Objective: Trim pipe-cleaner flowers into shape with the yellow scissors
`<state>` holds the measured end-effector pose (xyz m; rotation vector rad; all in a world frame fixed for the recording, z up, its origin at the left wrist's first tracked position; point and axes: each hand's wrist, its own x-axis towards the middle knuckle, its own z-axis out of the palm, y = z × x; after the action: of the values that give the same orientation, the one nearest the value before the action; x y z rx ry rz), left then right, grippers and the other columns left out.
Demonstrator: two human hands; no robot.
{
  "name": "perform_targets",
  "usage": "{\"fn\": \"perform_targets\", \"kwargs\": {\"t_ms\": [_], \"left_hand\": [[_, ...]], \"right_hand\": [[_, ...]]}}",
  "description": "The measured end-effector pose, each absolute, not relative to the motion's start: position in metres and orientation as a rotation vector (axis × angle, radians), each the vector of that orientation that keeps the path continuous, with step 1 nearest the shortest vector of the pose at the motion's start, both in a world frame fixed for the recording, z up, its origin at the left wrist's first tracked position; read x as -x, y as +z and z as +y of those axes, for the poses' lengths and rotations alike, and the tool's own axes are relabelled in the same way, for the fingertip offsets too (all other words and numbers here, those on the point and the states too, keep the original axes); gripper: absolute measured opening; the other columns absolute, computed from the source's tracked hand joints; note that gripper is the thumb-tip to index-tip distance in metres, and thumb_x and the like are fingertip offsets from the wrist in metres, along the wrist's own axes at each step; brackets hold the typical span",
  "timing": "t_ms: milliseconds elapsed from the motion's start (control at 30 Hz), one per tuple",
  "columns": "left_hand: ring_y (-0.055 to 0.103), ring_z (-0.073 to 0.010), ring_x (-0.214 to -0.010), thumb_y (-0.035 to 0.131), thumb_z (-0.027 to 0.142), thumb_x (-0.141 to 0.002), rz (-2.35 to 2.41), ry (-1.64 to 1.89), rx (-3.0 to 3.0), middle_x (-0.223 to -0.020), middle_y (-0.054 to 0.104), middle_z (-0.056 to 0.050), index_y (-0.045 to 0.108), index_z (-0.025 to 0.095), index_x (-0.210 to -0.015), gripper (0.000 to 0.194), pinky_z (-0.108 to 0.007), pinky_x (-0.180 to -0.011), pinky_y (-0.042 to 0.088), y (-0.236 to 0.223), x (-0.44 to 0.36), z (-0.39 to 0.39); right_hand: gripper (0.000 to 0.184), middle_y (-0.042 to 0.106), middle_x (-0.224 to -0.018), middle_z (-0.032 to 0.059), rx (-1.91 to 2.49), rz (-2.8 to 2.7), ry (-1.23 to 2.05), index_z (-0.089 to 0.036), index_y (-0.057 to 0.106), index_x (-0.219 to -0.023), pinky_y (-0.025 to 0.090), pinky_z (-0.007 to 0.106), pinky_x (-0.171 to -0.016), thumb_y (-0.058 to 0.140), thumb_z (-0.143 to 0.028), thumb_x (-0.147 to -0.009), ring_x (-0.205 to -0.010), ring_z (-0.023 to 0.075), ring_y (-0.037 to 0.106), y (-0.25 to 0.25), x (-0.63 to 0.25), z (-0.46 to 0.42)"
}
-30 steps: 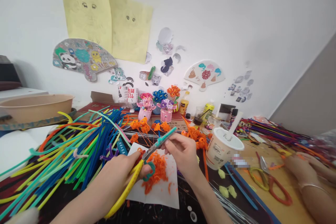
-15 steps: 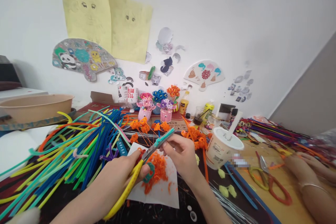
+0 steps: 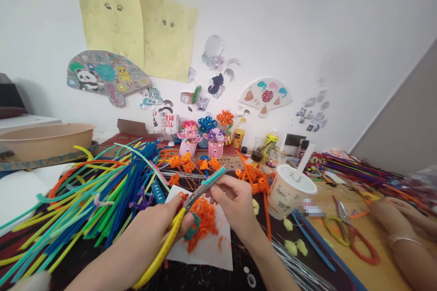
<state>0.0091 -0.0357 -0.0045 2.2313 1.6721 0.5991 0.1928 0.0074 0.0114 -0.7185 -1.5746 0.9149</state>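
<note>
My left hand (image 3: pixel 167 223) is wrapped round a pair of scissors (image 3: pixel 170 243) with one yellow and one teal handle. The blades point up and right, lying along a short teal pipe cleaner (image 3: pixel 214 176). My right hand (image 3: pixel 234 202) pinches that pipe cleaner near the blade tips; its lower end is hidden by the fingers. Under both hands, orange fuzz trimmings (image 3: pixel 206 220) lie heaped on a white sheet of paper (image 3: pixel 220 259). Orange pipe-cleaner flowers (image 3: pixel 187 163) on wire stems stand just beyond.
Loose pipe cleaners (image 3: pixel 112 204) spread across the left side. A lidded paper cup (image 3: pixel 285 193) stands right of my right hand, near metal wires (image 3: pixel 297 263). Another pair of scissors (image 3: pixel 355 236) lies at right, beside another person's arm (image 3: pixel 396 227). Flower pots (image 3: pixel 215 149) stand behind.
The teal fuzz along the blades looks thinner and smoother than before. Both hands hold nearly the same positions.
</note>
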Motion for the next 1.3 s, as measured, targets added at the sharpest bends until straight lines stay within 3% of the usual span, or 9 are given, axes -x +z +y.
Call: {"fn": "perform_targets", "kwargs": {"t_ms": [200, 600, 967, 1167, 1300], "left_hand": [[0.060, -0.0206, -0.061, 0.031, 0.046, -0.088, 1.747, 0.368, -2.215, -0.070, 0.064, -0.003, 0.054, 0.022, -0.090, 0.033, -0.026, -0.054, 0.030, -0.0014, -0.0106, -0.0336], [0.057, -0.0216, -0.054, 0.028, 0.046, -0.092, 1.807, 0.269, -2.288, -0.060, 0.059, -0.002, 0.059, 0.023, -0.094, 0.039, -0.026, -0.049, 0.021, -0.0043, -0.0073, -0.0287], [0.052, -0.0145, -0.045, 0.031, 0.055, -0.088, 1.785, 0.372, -2.258, -0.052, 0.055, 0.001, 0.060, 0.022, -0.077, 0.046, -0.024, -0.044, 0.023, 0.0020, -0.0159, -0.0325], [0.060, -0.0199, -0.055, 0.027, 0.055, -0.089, 1.800, 0.379, -2.273, -0.064, 0.064, -0.003, 0.060, 0.022, -0.085, 0.046, -0.025, -0.049, 0.030, -0.0002, -0.0125, -0.0331], [0.058, -0.0197, -0.053, 0.029, 0.057, -0.089, 1.807, 0.307, -2.254, -0.059, 0.061, -0.003, 0.061, 0.022, -0.083, 0.047, -0.025, -0.048, 0.026, -0.0007, -0.0112, -0.0318]], "right_hand": [[0.015, 0.061, -0.058, -0.0012, 0.726, -1.538, 0.898, -0.016, 0.064, -0.065, 0.045, 0.021, -0.053, 0.057, -0.017, -0.078, -0.054, 0.0106, 0.055, 0.0130, -0.1931, 0.0070], [0.023, 0.058, -0.059, 0.0008, 0.824, -1.762, 0.638, -0.016, 0.061, -0.060, 0.039, 0.024, -0.052, 0.053, -0.019, -0.081, -0.055, 0.0129, 0.052, 0.0153, -0.2014, 0.0096], [0.022, 0.057, -0.059, 0.0004, 0.838, -1.769, 0.621, -0.017, 0.059, -0.060, 0.039, 0.024, -0.053, 0.052, -0.019, -0.081, -0.056, 0.0131, 0.051, 0.0163, -0.2021, 0.0115], [0.022, 0.057, -0.060, 0.0002, 0.805, -1.826, 0.586, -0.017, 0.061, -0.061, 0.037, 0.024, -0.054, 0.051, -0.016, -0.080, -0.058, 0.0129, 0.049, 0.0174, -0.1988, 0.0090], [0.021, 0.054, -0.059, -0.0009, 0.808, -1.849, 0.574, -0.017, 0.062, -0.061, 0.035, 0.023, -0.053, 0.051, -0.014, -0.079, -0.056, 0.0118, 0.046, 0.0177, -0.1977, 0.0082]]}}
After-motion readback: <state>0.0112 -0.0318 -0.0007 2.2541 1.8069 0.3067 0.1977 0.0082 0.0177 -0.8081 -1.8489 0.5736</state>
